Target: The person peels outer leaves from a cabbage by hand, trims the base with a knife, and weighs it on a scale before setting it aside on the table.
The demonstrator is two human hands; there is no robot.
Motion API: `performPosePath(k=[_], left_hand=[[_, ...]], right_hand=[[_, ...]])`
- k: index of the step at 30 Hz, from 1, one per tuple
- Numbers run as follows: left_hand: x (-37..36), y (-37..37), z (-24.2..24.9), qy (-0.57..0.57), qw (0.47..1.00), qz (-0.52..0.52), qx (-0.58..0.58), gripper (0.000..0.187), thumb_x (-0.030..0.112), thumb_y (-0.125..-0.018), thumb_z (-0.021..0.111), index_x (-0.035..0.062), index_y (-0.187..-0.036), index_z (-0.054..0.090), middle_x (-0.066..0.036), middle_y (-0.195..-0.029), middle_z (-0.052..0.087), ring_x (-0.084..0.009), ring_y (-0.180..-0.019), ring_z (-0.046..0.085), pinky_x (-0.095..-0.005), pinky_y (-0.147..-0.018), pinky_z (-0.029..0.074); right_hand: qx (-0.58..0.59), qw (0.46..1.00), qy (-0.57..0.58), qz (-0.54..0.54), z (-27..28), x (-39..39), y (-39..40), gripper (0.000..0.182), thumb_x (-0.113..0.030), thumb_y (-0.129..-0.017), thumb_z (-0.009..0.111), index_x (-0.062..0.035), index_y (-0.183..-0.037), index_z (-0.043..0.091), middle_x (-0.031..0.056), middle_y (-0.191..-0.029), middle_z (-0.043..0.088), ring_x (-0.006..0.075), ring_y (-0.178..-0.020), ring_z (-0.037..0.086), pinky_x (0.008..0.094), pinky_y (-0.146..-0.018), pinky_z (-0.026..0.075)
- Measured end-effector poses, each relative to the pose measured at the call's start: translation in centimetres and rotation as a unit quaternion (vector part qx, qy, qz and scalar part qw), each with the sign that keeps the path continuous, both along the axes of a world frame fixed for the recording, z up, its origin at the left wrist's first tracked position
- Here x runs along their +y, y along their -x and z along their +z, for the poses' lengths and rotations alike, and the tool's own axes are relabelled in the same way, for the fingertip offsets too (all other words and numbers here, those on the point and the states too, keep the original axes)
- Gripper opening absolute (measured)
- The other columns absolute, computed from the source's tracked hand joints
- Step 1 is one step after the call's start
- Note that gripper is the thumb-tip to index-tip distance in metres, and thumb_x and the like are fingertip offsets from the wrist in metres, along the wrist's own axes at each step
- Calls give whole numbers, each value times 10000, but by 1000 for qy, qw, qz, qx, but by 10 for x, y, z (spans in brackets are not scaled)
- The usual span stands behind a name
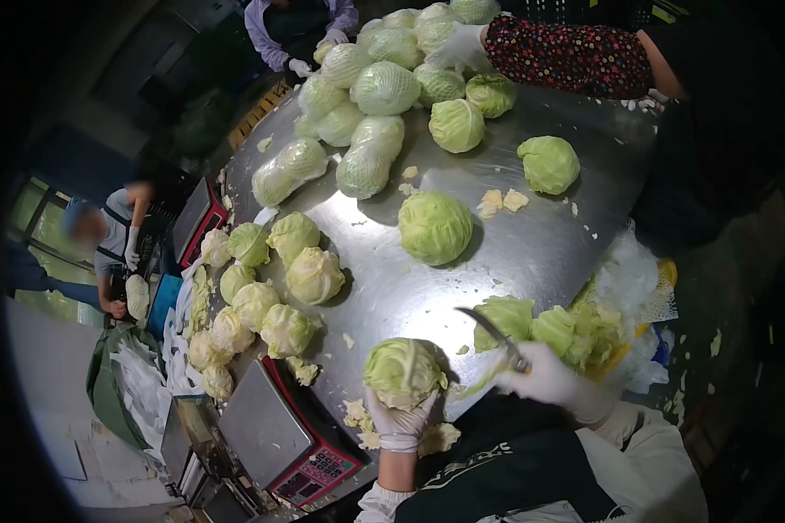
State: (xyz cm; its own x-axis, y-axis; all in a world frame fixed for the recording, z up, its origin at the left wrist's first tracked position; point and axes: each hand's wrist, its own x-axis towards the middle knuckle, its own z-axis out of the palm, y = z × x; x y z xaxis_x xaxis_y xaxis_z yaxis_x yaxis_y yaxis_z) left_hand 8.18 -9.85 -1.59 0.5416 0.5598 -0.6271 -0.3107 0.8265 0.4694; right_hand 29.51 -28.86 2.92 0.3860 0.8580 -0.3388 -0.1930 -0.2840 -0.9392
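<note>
My left hand, in a white glove, is closed around the underside of a green cabbage at the near edge of the metal table. My right hand, also gloved, grips a knife with a dark curved blade, held apart from that cabbage and slightly blurred. Cut-off cabbage leaves lie just beyond the blade. Pale trimmed pieces sit beside my left wrist. Farther up the table rests a larger loose cabbage.
A red-framed scale stands left of my left hand, with several trimmed cabbages beyond it. Wrapped cabbages are piled at the far side. A co-worker's flowered sleeve reaches over them. Leaf waste heaps at the right edge.
</note>
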Motion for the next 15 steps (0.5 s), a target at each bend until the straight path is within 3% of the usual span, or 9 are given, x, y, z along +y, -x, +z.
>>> performPosePath(k=[1, 2, 5, 7, 9, 11, 12, 13, 15], left_hand=[[3, -5, 12, 105, 994, -6, -39, 726, 641, -985, 471, 140, -1509, 430, -133, -1447, 542, -355, -1261, 589, -511, -962, 580], [8, -1, 4, 167, 983, -1, -70, 740, 661, -962, 479, 141, -1487, 472, -126, -1442, 559, -355, -1282, 573, -499, -985, 569], [5, 4, -8, 161, 979, 1, -125, 685, 615, -987, 449, 129, -1467, 499, -144, -1435, 569, -350, -1284, 570, -499, -1002, 559], [1, 1, -11, 197, 965, -9, -175, 708, 629, -973, 446, 138, -1481, 484, -146, -1462, 544, -358, -1302, 555, -531, -1007, 545], [-4, -6, -9, 224, 947, -18, -230, 731, 642, -959, 443, 146, -1495, 469, -148, -1490, 520, -366, -1320, 541, -562, -1011, 530], [-11, -15, 1, 234, 936, -24, -263, 724, 619, -970, 399, 132, -1503, 460, -153, -1498, 510, -367, -1345, 516, -590, -1059, 477], [-10, -16, 0, 234, 936, -25, -261, 724, 612, -969, 379, 133, -1506, 457, -156, -1514, 492, -374, -1377, 480, -614, -1098, 426], [-13, -17, 3, 225, 937, -21, -266, 724, 612, -969, 379, 133, -1506, 457, -156, -1514, 492, -374, -1377, 480, -614, -1098, 426], [-16, -20, 12, -84, 983, -99, -129, 640, 534, -996, 444, 133, -1495, 453, -121, -1487, 512, -331, -1351, 508, -573, -1102, 440]], right_hand=[[-113, 989, 85, -34, -12, -1, -12, 380, -193, -893, 773, -14, -1211, 663, 25, -817, 640, 103, -634, 542, 290, -625, 481], [-318, 938, 101, -92, -20, -2, -15, 542, -198, -870, 791, -48, -1358, 609, 60, -1012, 663, 107, -757, 578, 283, -664, 487], [-269, 959, 22, -82, -17, 8, -7, 666, -300, -879, 773, -77, -1454, 522, 130, -1156, 654, 196, -824, 661, 332, -758, 543], [-253, 965, -40, -56, -23, 24, 13, 699, -323, -870, 787, -98, -1469, 506, 136, -1162, 636, 214, -862, 678, 351, -793, 548], [-301, 946, -120, -22, -20, 44, 32, 614, -307, -868, 790, -87, -1398, 574, 104, -1091, 641, 244, -847, 692, 361, -765, 559], [-264, 954, -143, 6, -37, 55, 45, 430, -212, -854, 811, -40, -1222, 669, 115, -1029, 643, 220, -832, 669, 329, -721, 545], [-315, 927, -199, -36, -47, 64, 48, 227, -158, -871, 778, -18, -1026, 688, 100, -888, 638, 245, -717, 658, 336, -644, 530], [-316, 925, -208, -31, -50, 65, 49, 227, -158, -871, 778, -18, -1026, 688, 100, -888, 638, 245, -717, 658, 336, -644, 530], [-330, 932, -144, -30, -55, 69, 53, 205, -160, -894, 729, -10, -1021, 673, 134, -835, 635, 241, -720, 688, 338, -633, 548]])
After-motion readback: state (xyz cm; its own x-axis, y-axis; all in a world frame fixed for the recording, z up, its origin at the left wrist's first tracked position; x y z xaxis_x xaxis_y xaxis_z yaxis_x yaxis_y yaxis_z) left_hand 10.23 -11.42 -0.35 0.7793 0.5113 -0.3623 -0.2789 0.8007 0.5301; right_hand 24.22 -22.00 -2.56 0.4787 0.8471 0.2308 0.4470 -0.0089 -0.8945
